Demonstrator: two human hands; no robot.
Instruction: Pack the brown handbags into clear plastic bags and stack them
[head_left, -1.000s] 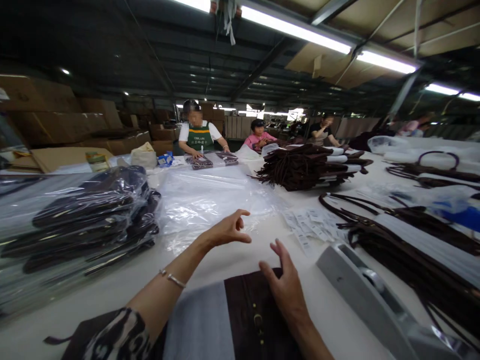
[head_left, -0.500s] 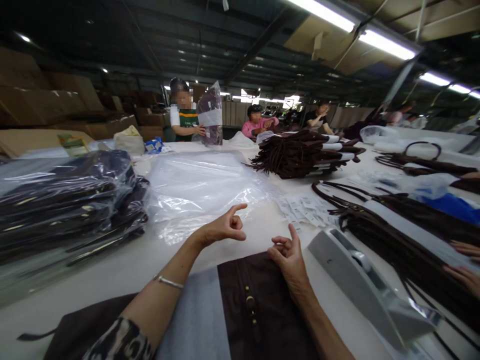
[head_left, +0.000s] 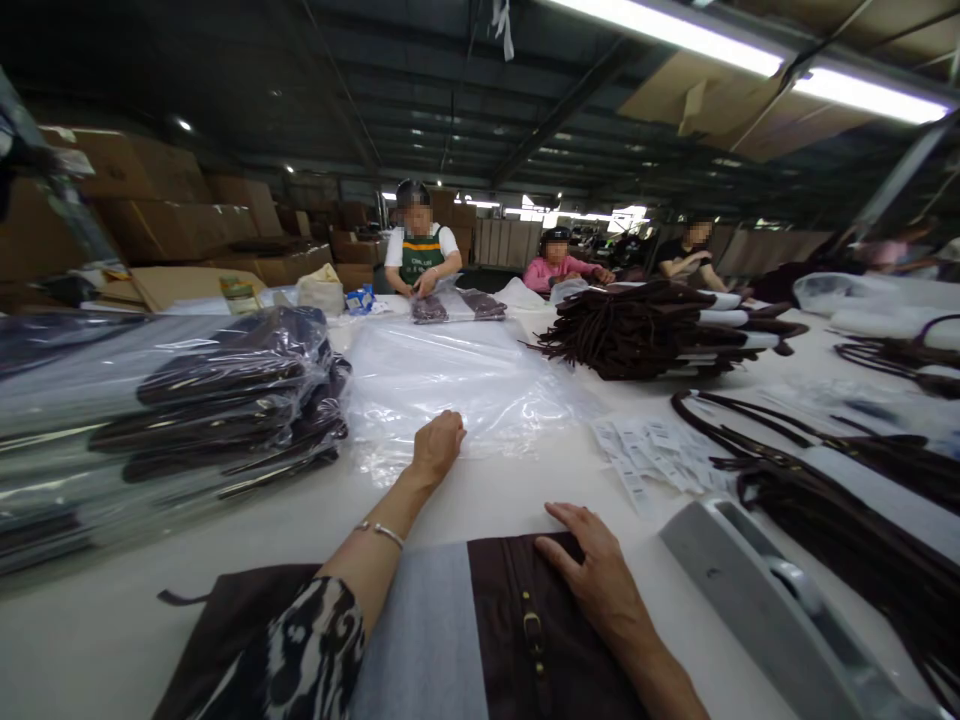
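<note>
My left hand is closed, knuckles up, at the near edge of a stack of clear plastic bags. Its fingertips are turned away, so I cannot make out what is in them. With fingers apart, my right hand lies over the top right corner of a dark brown bag. That bag lies flat before me, with a small buckle on its front and a band of white wrapping sheet around its middle. My left forearm crosses above the bag's left part.
Plastic-wrapped brown bags are piled at left. A heap of brown bags stands at the back. Paper labels, a grey tape dispenser and more strapped bags lie at right. A co-worker handles a wrapped bag opposite.
My left hand has closed and moved to the plastic bags' edge. My right hand has come down onto the brown bag. The co-worker opposite has lowered a wrapped bag to the table.
</note>
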